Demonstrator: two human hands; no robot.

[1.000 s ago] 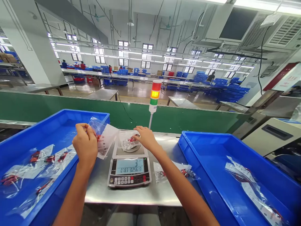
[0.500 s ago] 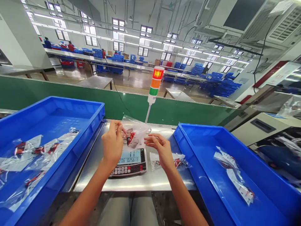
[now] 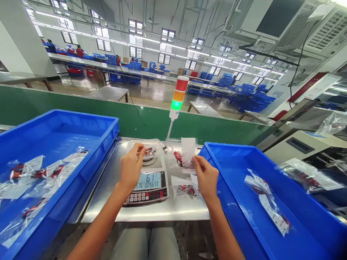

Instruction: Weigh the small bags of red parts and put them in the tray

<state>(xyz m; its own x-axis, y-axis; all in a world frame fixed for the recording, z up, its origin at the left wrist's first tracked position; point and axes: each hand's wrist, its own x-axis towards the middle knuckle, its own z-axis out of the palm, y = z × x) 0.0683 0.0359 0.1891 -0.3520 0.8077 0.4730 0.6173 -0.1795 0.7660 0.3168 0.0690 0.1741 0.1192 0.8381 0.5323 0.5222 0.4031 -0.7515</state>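
Note:
My left hand (image 3: 132, 164) hovers at the left of the weighing tray (image 3: 132, 146), thumb and fingers drawn together. What they pinch, if anything, is hidden. Small red parts (image 3: 149, 152) lie in that tray, on top of the digital scale (image 3: 165, 191), whose display reads 61. Between its thumb and fingers my right hand (image 3: 207, 177) grips the lower right edge of a clear plastic bag (image 3: 189, 153). Red pieces and a white label show in this bag. Just below it, another bag of red parts (image 3: 187, 188) rests on the metal bench.
A blue bin (image 3: 108, 126) with several bagged parts stands left, and a second blue bin (image 3: 230, 148) with bagged parts stands right. Behind the scale rises a signal light (image 3: 177, 97), lit green. A beige machine (image 3: 300, 144) is at far right.
My right hand has moved right with the bag, away from above the scale. My left hand has let go of that bag. The signal changed from red to green, the display from 11 to 61.

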